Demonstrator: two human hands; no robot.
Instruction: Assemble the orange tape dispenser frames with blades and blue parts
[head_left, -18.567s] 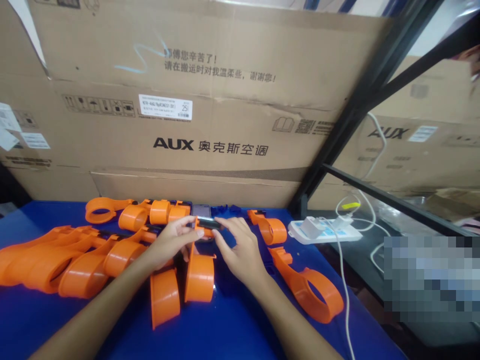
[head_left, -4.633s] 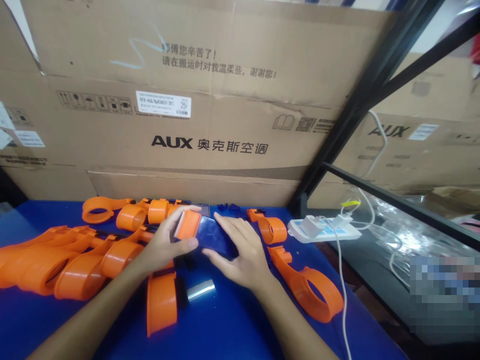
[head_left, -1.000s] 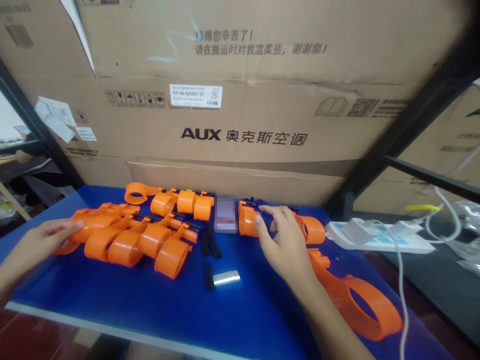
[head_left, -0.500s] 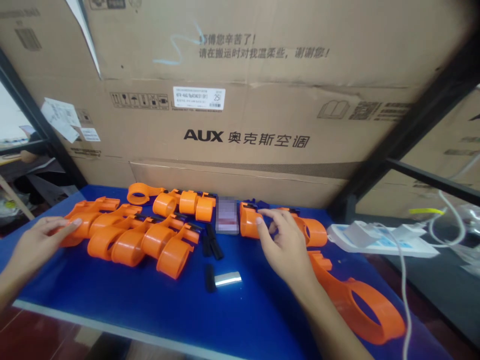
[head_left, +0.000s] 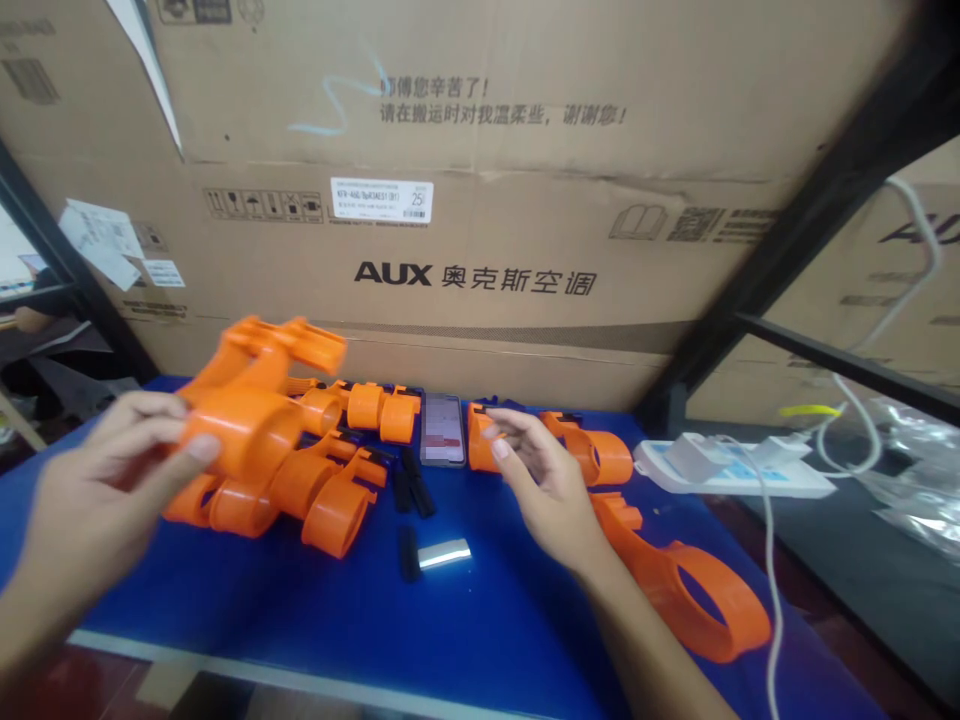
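My left hand (head_left: 97, 500) is closed on an orange plastic ring piece (head_left: 244, 425) with a slotted arm, held up above the table; a second, similar orange shape behind it is partly hidden. Below and behind it lie several more orange ring pieces (head_left: 337, 515), some with black strips fitted in their arms. My right hand (head_left: 547, 485), fingers loosely curled and apart from the thumb, hovers beside an orange ring (head_left: 482, 455); whether it touches that ring is unclear. Black strips (head_left: 412, 485) lie mid-table, near a black-handled piece with a shiny metal blade (head_left: 444, 554).
A phone (head_left: 443, 428) lies at the back of the blue table (head_left: 510, 640). To the right are a larger orange ring piece (head_left: 705, 610) and a white power strip (head_left: 742, 478) with a trailing cable (head_left: 772, 580). A large cardboard box (head_left: 465, 240) stands behind.
My left hand has lifted the orange ring piece off the table, up and to the right. My right hand has stayed near the same ring. The view has shifted slightly.
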